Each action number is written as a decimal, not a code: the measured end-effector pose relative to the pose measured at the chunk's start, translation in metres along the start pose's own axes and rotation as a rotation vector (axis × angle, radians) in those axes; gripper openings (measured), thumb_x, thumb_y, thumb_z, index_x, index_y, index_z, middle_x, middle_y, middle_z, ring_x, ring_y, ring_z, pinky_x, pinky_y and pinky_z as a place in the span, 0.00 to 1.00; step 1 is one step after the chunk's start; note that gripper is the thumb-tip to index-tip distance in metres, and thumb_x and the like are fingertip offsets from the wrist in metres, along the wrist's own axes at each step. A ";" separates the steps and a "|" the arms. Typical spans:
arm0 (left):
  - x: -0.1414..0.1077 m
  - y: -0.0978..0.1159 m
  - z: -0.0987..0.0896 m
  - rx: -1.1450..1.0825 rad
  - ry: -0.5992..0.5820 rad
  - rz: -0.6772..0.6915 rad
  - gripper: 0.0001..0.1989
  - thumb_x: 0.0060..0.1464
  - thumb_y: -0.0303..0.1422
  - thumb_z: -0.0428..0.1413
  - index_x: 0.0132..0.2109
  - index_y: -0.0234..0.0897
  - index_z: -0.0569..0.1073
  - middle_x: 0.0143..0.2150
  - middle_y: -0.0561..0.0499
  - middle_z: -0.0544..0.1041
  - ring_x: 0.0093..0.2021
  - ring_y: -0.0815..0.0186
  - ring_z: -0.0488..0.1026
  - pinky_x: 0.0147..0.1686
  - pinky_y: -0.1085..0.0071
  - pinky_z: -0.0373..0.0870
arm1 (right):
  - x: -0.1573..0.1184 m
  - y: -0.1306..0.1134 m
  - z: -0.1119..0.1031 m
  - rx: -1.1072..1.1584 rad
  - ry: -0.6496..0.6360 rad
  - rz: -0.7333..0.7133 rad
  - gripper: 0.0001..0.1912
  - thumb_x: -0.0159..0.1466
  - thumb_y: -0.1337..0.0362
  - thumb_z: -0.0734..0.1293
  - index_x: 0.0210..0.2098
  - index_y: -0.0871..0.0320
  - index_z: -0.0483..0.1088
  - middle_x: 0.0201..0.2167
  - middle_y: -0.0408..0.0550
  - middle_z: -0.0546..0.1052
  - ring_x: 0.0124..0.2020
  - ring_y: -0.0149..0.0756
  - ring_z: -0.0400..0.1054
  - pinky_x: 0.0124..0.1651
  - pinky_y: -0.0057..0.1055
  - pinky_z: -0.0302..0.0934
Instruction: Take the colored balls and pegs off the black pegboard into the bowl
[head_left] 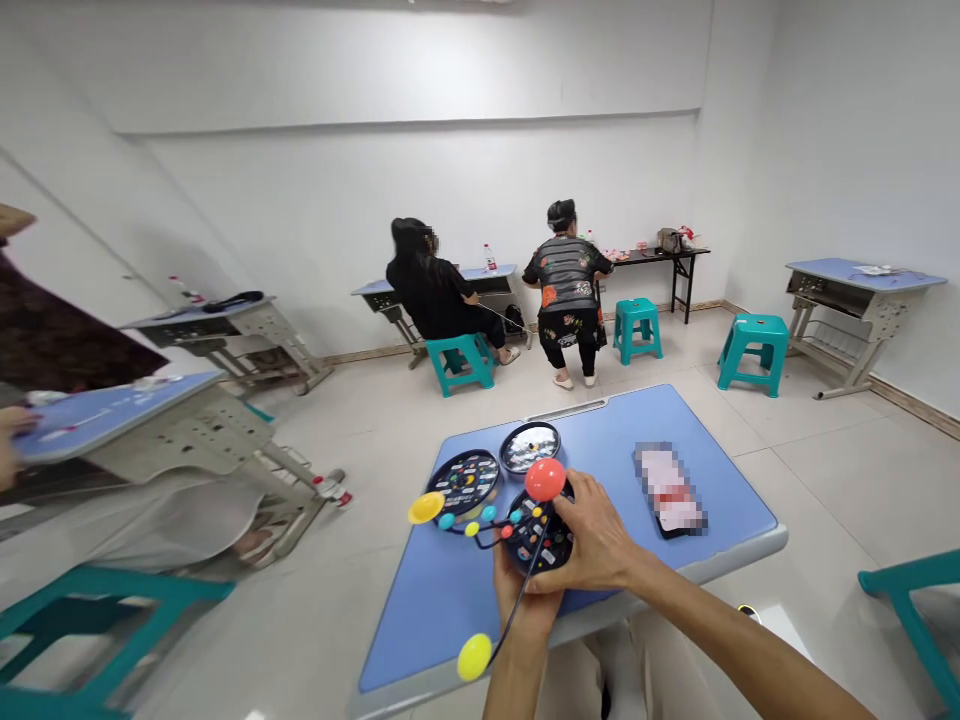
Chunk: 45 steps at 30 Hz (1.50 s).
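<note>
Model, round and black, with thin rods and glossy balls, sits over the smooth blue desk: left hand cupped beneath it, right hand curled round its side, both holding on. Just beyond lie a printed black disc and a silvery, dark-rimmed dish; farther back, two people, green stools, white wall.
</note>
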<state>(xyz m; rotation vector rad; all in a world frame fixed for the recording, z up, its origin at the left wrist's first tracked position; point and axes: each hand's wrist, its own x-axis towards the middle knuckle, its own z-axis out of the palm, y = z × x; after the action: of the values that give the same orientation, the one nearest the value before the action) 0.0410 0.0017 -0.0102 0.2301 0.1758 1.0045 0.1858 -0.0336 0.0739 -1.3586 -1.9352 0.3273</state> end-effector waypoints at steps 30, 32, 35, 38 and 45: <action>-0.076 0.064 0.050 0.472 0.733 0.350 0.22 0.56 0.46 0.53 0.50 0.35 0.69 0.42 0.40 0.80 0.40 0.53 0.80 0.43 0.54 0.76 | -0.016 0.032 0.000 -0.116 -0.010 0.027 0.33 0.49 0.50 0.73 0.52 0.55 0.66 0.58 0.56 0.64 0.55 0.52 0.60 0.54 0.46 0.61; -0.076 0.070 0.043 0.626 0.779 0.401 0.19 0.56 0.45 0.53 0.46 0.35 0.70 0.39 0.42 0.81 0.37 0.56 0.80 0.39 0.59 0.76 | -0.017 0.041 0.011 -0.146 -0.018 0.029 0.35 0.48 0.50 0.73 0.53 0.55 0.66 0.58 0.56 0.63 0.56 0.53 0.60 0.55 0.46 0.60; -0.075 0.078 0.032 0.932 0.818 0.444 0.16 0.55 0.44 0.53 0.41 0.36 0.72 0.36 0.44 0.81 0.33 0.57 0.79 0.32 0.64 0.74 | -0.015 0.052 0.022 -0.194 -0.018 0.047 0.37 0.48 0.48 0.73 0.54 0.55 0.66 0.59 0.57 0.63 0.57 0.54 0.59 0.56 0.47 0.60; -0.075 0.084 0.021 1.272 0.873 0.503 0.16 0.55 0.46 0.51 0.38 0.37 0.73 0.34 0.46 0.80 0.32 0.57 0.77 0.32 0.64 0.71 | -0.012 0.059 0.026 -0.243 -0.019 0.081 0.38 0.48 0.47 0.73 0.55 0.56 0.66 0.59 0.58 0.63 0.58 0.55 0.59 0.56 0.48 0.59; -0.071 0.090 0.011 1.958 0.933 0.651 0.20 0.59 0.42 0.42 0.28 0.40 0.72 0.33 0.45 0.78 0.38 0.57 0.74 0.42 0.62 0.66 | -0.013 0.070 0.025 -0.329 -0.012 0.122 0.39 0.48 0.43 0.73 0.55 0.54 0.67 0.59 0.59 0.62 0.59 0.56 0.58 0.58 0.48 0.55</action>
<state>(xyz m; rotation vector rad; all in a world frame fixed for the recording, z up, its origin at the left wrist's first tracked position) -0.0667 -0.0133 0.0271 1.6542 2.0563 1.1782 0.2200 -0.0121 0.0108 -1.6934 -1.9813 0.0742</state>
